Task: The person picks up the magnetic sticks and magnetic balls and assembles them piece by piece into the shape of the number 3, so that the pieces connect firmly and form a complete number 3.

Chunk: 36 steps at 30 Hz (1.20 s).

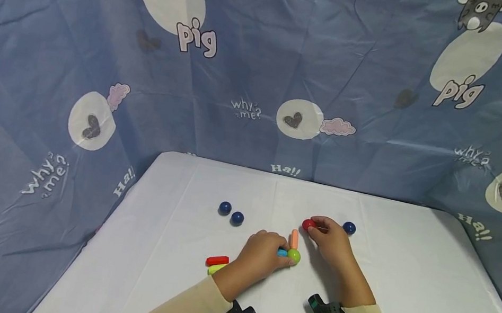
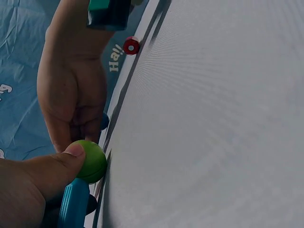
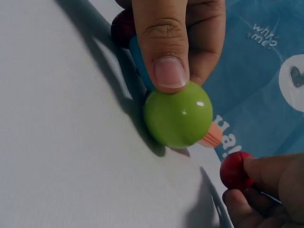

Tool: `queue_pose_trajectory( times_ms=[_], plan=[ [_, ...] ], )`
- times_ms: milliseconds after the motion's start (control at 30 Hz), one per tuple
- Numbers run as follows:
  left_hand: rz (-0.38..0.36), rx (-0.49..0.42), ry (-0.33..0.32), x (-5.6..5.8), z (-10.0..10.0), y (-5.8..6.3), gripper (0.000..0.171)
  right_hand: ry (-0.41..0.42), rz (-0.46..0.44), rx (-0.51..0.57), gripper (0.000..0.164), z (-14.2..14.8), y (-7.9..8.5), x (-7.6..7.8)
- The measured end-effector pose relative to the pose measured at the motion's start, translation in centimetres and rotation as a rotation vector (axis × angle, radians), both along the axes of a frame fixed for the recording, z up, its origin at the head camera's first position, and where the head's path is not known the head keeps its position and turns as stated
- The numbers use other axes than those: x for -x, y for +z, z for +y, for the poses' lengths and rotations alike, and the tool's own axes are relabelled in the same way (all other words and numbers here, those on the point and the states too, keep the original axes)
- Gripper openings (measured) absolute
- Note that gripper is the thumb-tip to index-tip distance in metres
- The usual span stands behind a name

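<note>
- Close by the left wrist, the left hand grips the green ball, thumb against it, where the blue stick meets it; a firm, even hold should, I judge, stop it twisting.
- By the right wrist, the right hand pinches the red ball; a light touch, clear of the orange stick, seems best.
- From the head view, both hands are near the middle of a faintly creased white table; two blue balls lie beyond the left hand, and printed blue cloth hangs behind.

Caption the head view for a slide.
Left grip holds a glossy green ball; right grip pinches a glossy red ball over a white, cloth-covered table.
</note>
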<state>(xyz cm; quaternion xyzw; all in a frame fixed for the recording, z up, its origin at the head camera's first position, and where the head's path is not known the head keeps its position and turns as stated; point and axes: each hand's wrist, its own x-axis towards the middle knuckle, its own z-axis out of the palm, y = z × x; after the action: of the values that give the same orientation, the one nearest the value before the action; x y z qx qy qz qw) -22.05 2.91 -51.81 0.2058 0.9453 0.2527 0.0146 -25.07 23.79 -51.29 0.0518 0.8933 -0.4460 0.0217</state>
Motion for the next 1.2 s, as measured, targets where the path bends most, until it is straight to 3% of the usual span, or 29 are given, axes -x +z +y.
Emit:
queue_pose_trajectory(
  times_ms=[400, 833, 1200],
  plan=[
    [-0.02, 0.005, 0.0, 0.0, 0.2, 0.3, 0.027, 0.047, 0.003, 0.021, 0.037, -0.9, -0.4, 1.6],
    [0.019, 0.019, -0.01, 0.1, 0.2, 0.0, 0.028, 0.092, 0.0, 0.045, 0.034, -1.3, -0.8, 1.1],
    [-0.006, 0.025, 0.002, -0.1, 0.2, 0.1, 0.03, 0.1, 0.023, 0.039, 0.035, -1.6, -1.0, 0.9]
  ],
)
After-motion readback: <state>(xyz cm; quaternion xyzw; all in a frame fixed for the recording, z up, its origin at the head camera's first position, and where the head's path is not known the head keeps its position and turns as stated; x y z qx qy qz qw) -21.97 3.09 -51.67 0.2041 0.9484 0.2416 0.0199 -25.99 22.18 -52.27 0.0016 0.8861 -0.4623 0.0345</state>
